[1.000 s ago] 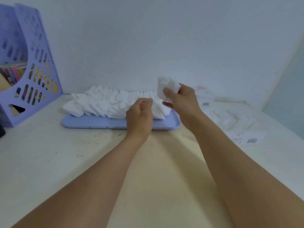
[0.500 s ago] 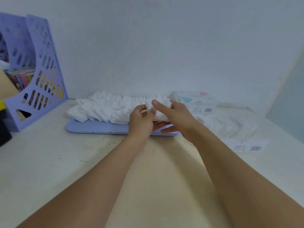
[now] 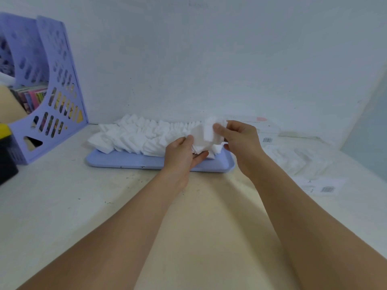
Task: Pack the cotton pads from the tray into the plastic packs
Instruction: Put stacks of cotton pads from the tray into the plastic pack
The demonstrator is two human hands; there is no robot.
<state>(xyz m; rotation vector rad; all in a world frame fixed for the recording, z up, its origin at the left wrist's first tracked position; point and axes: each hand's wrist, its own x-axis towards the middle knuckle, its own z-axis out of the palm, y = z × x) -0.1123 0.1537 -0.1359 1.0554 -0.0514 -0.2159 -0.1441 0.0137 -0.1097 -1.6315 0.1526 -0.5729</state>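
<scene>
A pale blue tray (image 3: 134, 162) lies against the wall, heaped with rows of white cotton pads (image 3: 136, 135). Over the tray's right end my left hand (image 3: 182, 153) grips a stack of cotton pads (image 3: 201, 137) from below and from the left. My right hand (image 3: 240, 139) pinches the top right of that same stack between thumb and fingers. Clear plastic packs (image 3: 293, 158) with pads inside lie flat on the table right of the tray, one with a barcode label (image 3: 328, 189).
A purple file holder (image 3: 48, 95) with books stands at the left. A black and yellow object (image 3: 5, 151) sits at the left edge. A white box (image 3: 266, 132) with a barcode is behind my right hand, against the wall.
My right hand came down from holding a few pads up and met my left hand at the tray's right end. Both hands have now lifted a stack of pads off the pile.
</scene>
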